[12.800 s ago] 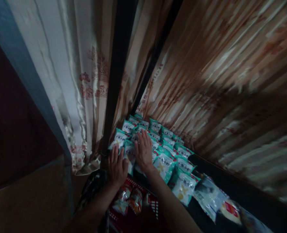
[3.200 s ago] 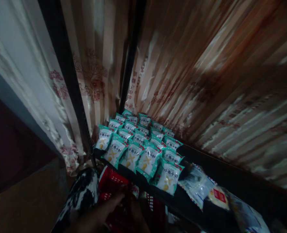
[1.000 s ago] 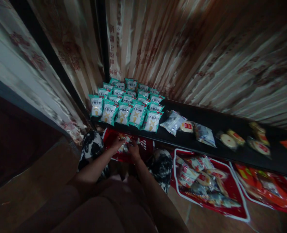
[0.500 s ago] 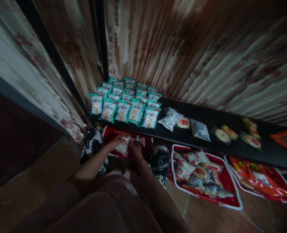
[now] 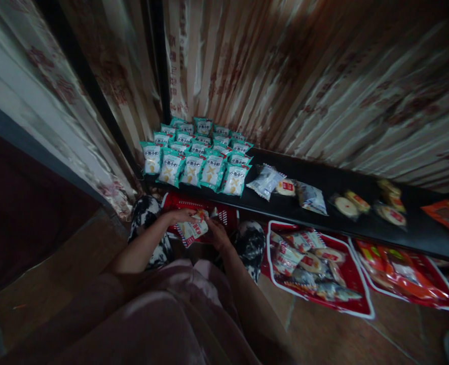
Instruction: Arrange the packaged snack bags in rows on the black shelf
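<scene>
clock centre: white-and-red packet (image 5: 192, 230); 12 o'clock points up the view. the packet is sitting tilted between both hands, above the near part of a red basket (image 5: 232, 216) between the knees.

left hand (image 5: 185, 216): positioned at 10 to 11 o'clock. its fingers are bending part-way and closing over the packet's upper edge; the thumb's position cannot be told.

right hand (image 5: 216, 231): positioned at 3 o'clock. its fingers are curling part-way and gripping the packet's adjacent edge; the fingertips are partly hidden.

surroundings: at 12 o'clock, teal-edged packets (image 5: 212, 170) are standing in close rows on a black shelf (image 5: 361, 226). at 2 o'clock, a silvery packet (image 5: 265, 182) is lying on the same shelf, just beside the rows. between 3 and 4 o'clock, a white-rimmed basket (image 5: 356, 272) is holding mixed packets; just past 3 o'clock, orange packets (image 5: 409, 274) are lying in another basket.
</scene>
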A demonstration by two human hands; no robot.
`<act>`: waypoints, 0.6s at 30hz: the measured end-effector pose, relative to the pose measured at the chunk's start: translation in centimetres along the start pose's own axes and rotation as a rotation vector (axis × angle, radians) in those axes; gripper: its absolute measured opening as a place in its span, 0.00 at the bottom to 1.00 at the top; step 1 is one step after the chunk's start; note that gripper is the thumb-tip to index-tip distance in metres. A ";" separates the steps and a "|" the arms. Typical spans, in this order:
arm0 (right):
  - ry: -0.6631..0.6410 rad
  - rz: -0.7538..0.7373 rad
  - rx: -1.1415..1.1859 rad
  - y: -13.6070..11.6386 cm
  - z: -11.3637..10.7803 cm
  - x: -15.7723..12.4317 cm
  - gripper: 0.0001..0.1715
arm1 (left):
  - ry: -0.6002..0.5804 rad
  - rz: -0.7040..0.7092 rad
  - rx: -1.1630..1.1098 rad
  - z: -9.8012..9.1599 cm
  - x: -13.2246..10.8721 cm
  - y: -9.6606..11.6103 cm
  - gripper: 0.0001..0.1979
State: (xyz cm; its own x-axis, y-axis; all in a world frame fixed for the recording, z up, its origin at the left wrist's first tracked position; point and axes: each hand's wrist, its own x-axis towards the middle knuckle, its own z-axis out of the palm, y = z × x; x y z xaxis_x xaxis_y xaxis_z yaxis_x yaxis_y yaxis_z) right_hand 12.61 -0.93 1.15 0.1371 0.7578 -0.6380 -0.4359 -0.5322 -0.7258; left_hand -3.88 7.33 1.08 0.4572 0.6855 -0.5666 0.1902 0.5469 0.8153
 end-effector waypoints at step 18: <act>0.064 -0.044 0.139 2.3 -0.1 -0.8 0.16 | 0.292 0.193 0.422 -0.3 0.3 -0.5 0.16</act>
State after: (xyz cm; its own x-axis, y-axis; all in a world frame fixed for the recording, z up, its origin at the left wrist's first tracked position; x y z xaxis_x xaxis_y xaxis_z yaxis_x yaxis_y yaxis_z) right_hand 11.63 -2.81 -0.03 0.2132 0.7510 -0.6250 -0.5464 -0.4386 -0.7135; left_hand -4.11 7.46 0.47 0.2698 0.8919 -0.3630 0.4861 0.1992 0.8509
